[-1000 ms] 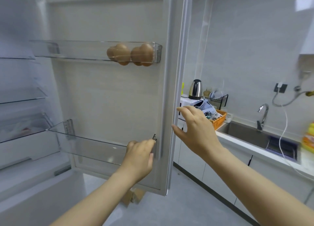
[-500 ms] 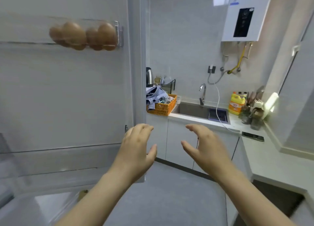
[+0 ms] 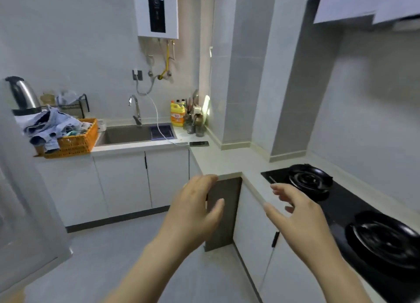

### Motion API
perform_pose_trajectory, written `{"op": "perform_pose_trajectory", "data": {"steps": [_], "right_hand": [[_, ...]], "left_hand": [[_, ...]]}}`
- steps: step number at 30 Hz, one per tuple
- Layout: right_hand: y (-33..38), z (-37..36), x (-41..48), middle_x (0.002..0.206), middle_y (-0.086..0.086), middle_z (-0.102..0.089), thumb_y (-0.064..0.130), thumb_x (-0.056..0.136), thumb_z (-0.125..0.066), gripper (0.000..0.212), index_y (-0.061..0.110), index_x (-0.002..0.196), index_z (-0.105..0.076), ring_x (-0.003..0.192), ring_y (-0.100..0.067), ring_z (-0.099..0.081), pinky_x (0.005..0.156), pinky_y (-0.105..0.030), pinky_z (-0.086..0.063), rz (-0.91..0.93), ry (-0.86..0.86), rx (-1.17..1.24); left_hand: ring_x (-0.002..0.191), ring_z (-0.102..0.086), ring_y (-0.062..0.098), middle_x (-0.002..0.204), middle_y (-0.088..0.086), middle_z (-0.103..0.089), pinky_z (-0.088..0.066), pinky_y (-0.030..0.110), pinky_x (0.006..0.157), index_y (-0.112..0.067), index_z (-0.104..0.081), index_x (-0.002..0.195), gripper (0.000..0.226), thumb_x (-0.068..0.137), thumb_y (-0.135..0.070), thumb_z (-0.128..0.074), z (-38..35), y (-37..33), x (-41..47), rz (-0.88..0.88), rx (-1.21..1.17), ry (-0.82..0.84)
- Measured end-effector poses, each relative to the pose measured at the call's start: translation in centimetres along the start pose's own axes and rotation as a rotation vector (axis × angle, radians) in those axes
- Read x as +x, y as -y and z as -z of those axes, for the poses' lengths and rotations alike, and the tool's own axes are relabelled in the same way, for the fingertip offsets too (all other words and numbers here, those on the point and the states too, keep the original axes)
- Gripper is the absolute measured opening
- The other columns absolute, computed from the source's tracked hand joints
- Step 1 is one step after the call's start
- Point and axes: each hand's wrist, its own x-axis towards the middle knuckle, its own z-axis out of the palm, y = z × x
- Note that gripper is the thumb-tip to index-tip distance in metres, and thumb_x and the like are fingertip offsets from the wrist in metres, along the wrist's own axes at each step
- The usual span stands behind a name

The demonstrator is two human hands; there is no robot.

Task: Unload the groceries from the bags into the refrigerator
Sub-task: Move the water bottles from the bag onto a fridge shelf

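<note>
Change: the view has swung right since the earlier frame; the egg shelf is gone and the pale, smooth refrigerator door (image 3: 20,211) is now at the left edge.
Left hand (image 3: 195,209): fingers loosely spread, holding nothing.
Right hand (image 3: 300,214): fingers loosely spread, empty, in front of the black glass hob with round burners (image 3: 341,208).
Counter: orange lattice plastic basket (image 3: 77,141) heaped with cloth.

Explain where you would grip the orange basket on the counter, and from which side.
Probably from the front, left hand and right hand on the two end walls just under the rim. The basket is wide, sits at the counter edge, and its lattice walls offer finger holds. Clothes spill over the left end, so that hand would go beneath them.
</note>
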Motion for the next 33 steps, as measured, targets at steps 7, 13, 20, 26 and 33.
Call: {"op": "perform_pose_trajectory", "data": {"steps": [7, 13, 20, 26, 33], "right_hand": [[-6.0, 8.7, -5.6, 0.115, 0.019, -0.059, 0.03, 0.085, -0.068, 0.037, 0.032, 0.121, -0.059, 0.11, 0.001, -0.053, 0.093, -0.021, -0.043, -0.225, -0.196, -0.109], [-10.6, 15.3, -10.3, 0.115, 0.016, -0.059, 0.026, 0.085, -0.068, 0.039, 0.03, 0.122, -0.059, 0.11, -0.003, -0.054, 0.095, -0.024, -0.045, -0.381, -0.315, -0.186], [-15.9, 22.5, -15.9, 0.114, 0.016, -0.057, 0.032, 0.086, -0.066, 0.037, 0.033, 0.122, -0.056, 0.109, -0.007, -0.054, 0.095, -0.032, -0.048, -0.56, -0.441, -0.212], [-20.0, 26.1, -19.7, 0.115, 0.016, -0.058, 0.032, 0.086, -0.067, 0.04, 0.036, 0.123, -0.055, 0.105, -0.003, -0.055, 0.091, -0.026, -0.049, -0.671, -0.504, -0.212], [-22.9, 28.6, -22.9, 0.104, 0.021, -0.06, 0.028, 0.084, -0.07, 0.032, 0.037, 0.113, -0.059, 0.102, -0.002, -0.057, 0.087, -0.022, -0.046, -0.77, -0.593, -0.214]], "left_hand": [[0.122, -0.04, -0.004, 0.133, -0.019, -0.045, -0.032, 0.012, 0.1, -0.032, -0.04, 0.138, 0.047, 0.093, -0.036, -0.053, -8.9, -9.6, 0.2, -0.225, -0.226, 0.184], [0.114, -0.042, -0.008, 0.124, -0.024, -0.045, -0.031, 0.001, 0.084, -0.034, -0.042, 0.134, 0.043, 0.092, -0.036, -0.053, -15.3, -17.2, -0.6, -0.323, -0.375, 0.319], [0.115, -0.045, -0.006, 0.126, -0.021, -0.048, -0.03, -0.001, 0.082, -0.032, -0.044, 0.134, 0.044, 0.091, -0.032, -0.056, -21.8, -25.0, -2.4, -0.405, -0.444, 0.474], [0.108, -0.048, -0.008, 0.119, -0.023, -0.049, -0.033, -0.001, 0.08, -0.031, -0.048, 0.13, 0.043, 0.089, -0.032, -0.059, -26.7, -29.8, -4.0, -0.452, -0.476, 0.572], [0.106, -0.05, -0.007, 0.119, -0.021, -0.052, -0.037, 0.005, 0.083, -0.03, -0.051, 0.129, 0.043, 0.088, -0.034, -0.06, -31.4, -33.2, -4.9, -0.515, -0.514, 0.695]]}}
